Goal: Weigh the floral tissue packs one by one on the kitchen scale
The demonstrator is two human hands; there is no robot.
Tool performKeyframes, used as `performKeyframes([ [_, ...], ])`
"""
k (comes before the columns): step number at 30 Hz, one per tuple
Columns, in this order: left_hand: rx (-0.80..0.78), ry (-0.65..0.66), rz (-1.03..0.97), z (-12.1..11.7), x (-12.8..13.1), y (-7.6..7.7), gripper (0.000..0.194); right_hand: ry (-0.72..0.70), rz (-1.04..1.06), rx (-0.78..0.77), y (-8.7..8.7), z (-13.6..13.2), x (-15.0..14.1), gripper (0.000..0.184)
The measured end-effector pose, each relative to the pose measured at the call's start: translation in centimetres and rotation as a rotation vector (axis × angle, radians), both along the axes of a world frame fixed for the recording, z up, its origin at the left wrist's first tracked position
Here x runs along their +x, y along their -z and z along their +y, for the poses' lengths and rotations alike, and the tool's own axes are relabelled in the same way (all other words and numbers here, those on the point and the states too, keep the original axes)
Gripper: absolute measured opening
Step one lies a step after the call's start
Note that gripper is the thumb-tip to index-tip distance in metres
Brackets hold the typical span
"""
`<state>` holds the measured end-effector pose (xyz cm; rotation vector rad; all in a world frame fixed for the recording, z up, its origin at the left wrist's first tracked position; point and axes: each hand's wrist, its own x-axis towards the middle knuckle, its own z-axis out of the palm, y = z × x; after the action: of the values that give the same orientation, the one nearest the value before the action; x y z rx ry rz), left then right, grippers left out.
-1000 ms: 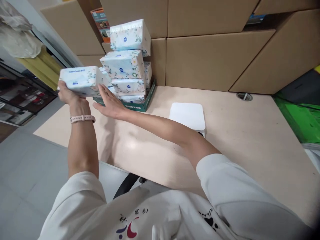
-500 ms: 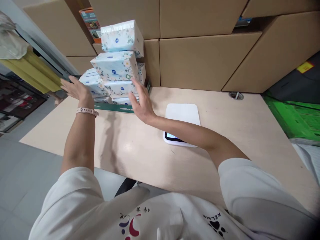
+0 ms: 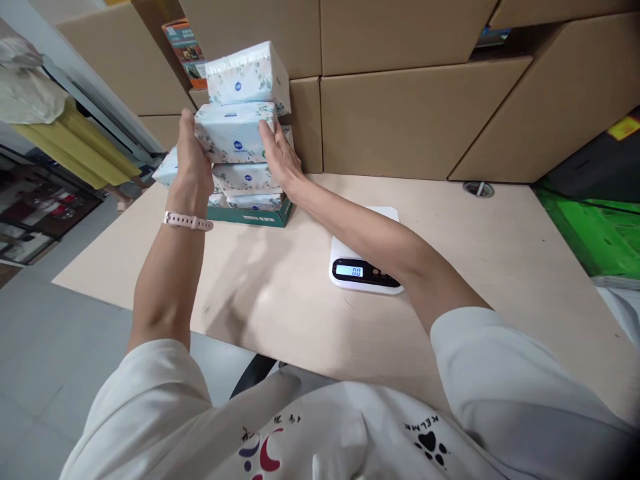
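Several white, flower-printed tissue packs are stacked in a green tray [image 3: 260, 217] at the back left of the table. My left hand [image 3: 193, 157] presses flat against the left end of a middle tissue pack [image 3: 235, 137]. At the same pack's right end, my right hand [image 3: 280, 157] lies with its fingers along the side and front, so the pack is gripped between both palms. Another tissue pack [image 3: 245, 77] rests on top of it, and a lower tissue pack [image 3: 247, 178] sits beneath. Part of the packs at the left is hidden behind my left hand.
A white kitchen scale [image 3: 367, 275] reading 0.0 lies on the table under my right forearm. Cardboard boxes [image 3: 400, 120] line the back. A green plastic crate [image 3: 595, 233] stands at the right, and a person in a yellow skirt [image 3: 75, 147] at the left.
My left hand moved right and my right hand went slightly up, and both have come against the ends of the middle tissue pack. The scale's display has come into view.
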<state>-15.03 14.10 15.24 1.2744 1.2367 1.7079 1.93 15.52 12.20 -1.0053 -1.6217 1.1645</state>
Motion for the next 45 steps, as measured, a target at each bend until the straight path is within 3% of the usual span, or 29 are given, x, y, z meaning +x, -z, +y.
performKeyframes([
  [3,0.027,0.090,-0.041,-4.1,3.2,-1.0,0.062,-0.054,0.131,0.102,-0.2,-2.3,3.4,0.123],
  [6,0.149,0.256,0.030,-8.2,7.0,-0.3,0.058,-0.087,0.200,0.244,0.5,-6.3,8.7,0.109],
  [8,0.237,0.362,0.132,-10.3,9.3,1.4,0.060,-0.055,0.189,0.296,1.6,-9.5,12.8,0.095],
  [11,0.206,0.476,0.252,-12.3,12.0,4.8,0.085,0.025,0.079,0.276,4.0,-13.7,18.2,0.079],
  [16,0.017,0.681,0.408,-13.2,15.0,9.1,0.092,0.079,0.049,0.126,7.9,-16.5,23.4,0.084],
  [19,-0.019,0.754,0.400,-13.0,15.9,10.8,0.095,0.103,0.057,0.040,9.9,-16.2,24.5,0.085],
  [24,-0.060,0.729,0.362,-12.7,16.1,12.8,0.100,0.130,0.076,-0.020,12.0,-15.5,24.7,0.081],
  [28,-0.142,0.666,0.187,-13.2,16.4,12.7,0.098,0.141,0.096,-0.011,12.5,-15.6,24.6,0.076],
  [31,-0.213,0.622,0.016,-13.4,16.6,12.7,0.089,0.234,0.097,-0.003,12.8,-15.6,24.8,0.076],
  [35,-0.336,0.519,-0.148,-12.6,15.8,14.4,0.080,0.450,0.186,-0.007,13.8,-14.9,25.6,0.074],
  [39,-0.458,0.444,-0.280,-11.3,14.5,15.9,0.075,0.538,0.265,-0.124,14.6,-14.0,26.3,0.079],
  [45,-0.505,0.430,-0.312,-11.3,14.2,15.0,0.061,0.538,0.278,-0.136,14.5,-14.2,26.3,0.079],
])
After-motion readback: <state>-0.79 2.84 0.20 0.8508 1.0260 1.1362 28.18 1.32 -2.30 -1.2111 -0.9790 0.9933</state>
